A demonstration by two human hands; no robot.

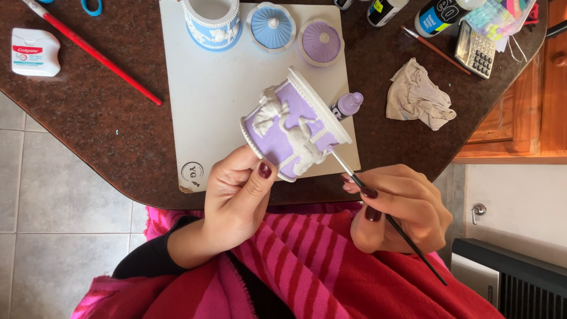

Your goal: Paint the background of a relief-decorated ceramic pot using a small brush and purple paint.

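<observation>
My left hand [236,198] holds a small lilac and white relief jar [292,127] by its base, tilted on its side over the table's front edge. My right hand [398,210] grips a thin black paintbrush [384,215]. The brush tip touches the jar's lower side near the white rim. A small lilac paint bottle [347,105] lies on the table just behind the jar's rim.
A white mat [212,100] on the dark brown table [100,124] carries a blue and white jar [211,23], a blue lid [271,26] and a lilac lid [321,41]. Nearby lie a red brush [97,56], a crumpled cloth [419,94], a calculator [474,52] and paint bottles.
</observation>
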